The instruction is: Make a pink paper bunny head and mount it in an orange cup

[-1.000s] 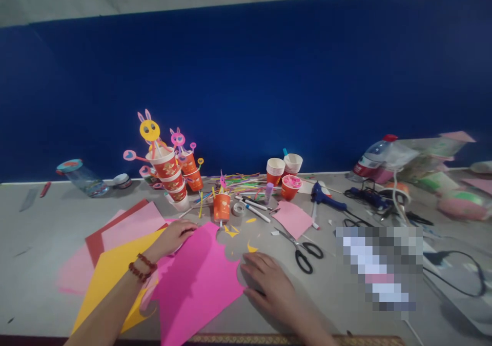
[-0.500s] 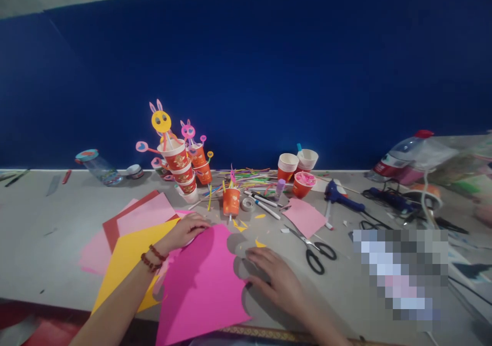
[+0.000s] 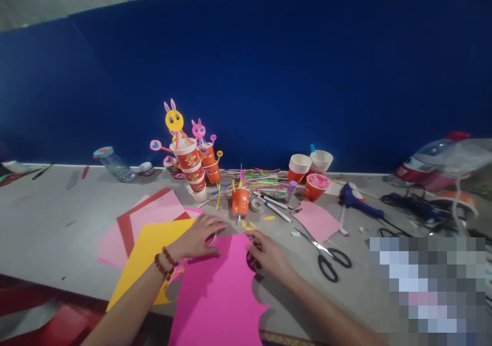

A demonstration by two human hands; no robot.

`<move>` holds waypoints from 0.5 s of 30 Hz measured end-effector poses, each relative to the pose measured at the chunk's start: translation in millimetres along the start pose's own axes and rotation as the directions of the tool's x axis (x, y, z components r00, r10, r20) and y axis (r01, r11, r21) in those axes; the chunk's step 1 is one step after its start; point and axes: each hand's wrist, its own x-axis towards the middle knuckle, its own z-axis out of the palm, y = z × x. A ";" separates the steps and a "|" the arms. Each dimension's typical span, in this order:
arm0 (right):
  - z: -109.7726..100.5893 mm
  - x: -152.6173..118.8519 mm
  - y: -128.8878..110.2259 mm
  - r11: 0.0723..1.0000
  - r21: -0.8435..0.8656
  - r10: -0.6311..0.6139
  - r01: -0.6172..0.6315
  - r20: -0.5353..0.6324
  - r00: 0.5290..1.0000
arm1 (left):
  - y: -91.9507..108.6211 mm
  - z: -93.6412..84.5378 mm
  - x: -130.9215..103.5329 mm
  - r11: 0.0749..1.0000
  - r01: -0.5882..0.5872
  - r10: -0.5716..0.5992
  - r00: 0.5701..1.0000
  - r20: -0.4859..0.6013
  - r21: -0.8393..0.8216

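Note:
A bright pink sheet (image 3: 219, 294) with scalloped cut edges lies in front of me, over part of a yellow sheet (image 3: 144, 253). My left hand (image 3: 200, 236), below a beaded bracelet, rests at the sheet's upper left edge with its fingers apart. At the upper right edge, my right hand (image 3: 265, 251) has its fingers curled around the paper's corner. An orange cup (image 3: 240, 201) with small paper pieces stands just beyond both hands. Black-handled scissors (image 3: 325, 253) lie open to the right of my right hand.
Decorated stacked cups (image 3: 188, 156) stand at the back left. Pens (image 3: 274, 207), tape (image 3: 257, 205), a light pink piece (image 3: 318, 220) and a blue glue gun (image 3: 357, 202) lie at the right. Beyond are white-lined cups (image 3: 300, 167) and a bottle (image 3: 426, 161). Red and pink papers (image 3: 154, 212) lie left.
My right hand has moved up to the pink sheet's top corner and its fingers have closed there. My left hand has shifted slightly along the sheet. The view has turned a little left.

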 end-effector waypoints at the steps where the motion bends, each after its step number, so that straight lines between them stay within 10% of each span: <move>1: -0.2 -0.5 0.7 0.999 0.043 0.012 -0.012 0.005 1.000 | -4.9 -0.1 -4.8 0.999 0.019 -0.018 1.000 -0.005 0.037; 9: -2.5 -1.7 0.7 0.989 0.142 0.039 -0.040 0.011 0.999 | -37.6 3.6 -7.4 0.991 0.112 -0.097 0.980 -0.173 0.075; 15: -10.4 -2.0 2.4 0.974 0.228 -0.016 0.013 0.014 1.000 | -15.0 9.8 13.5 0.953 0.209 -0.133 0.939 -0.316 0.221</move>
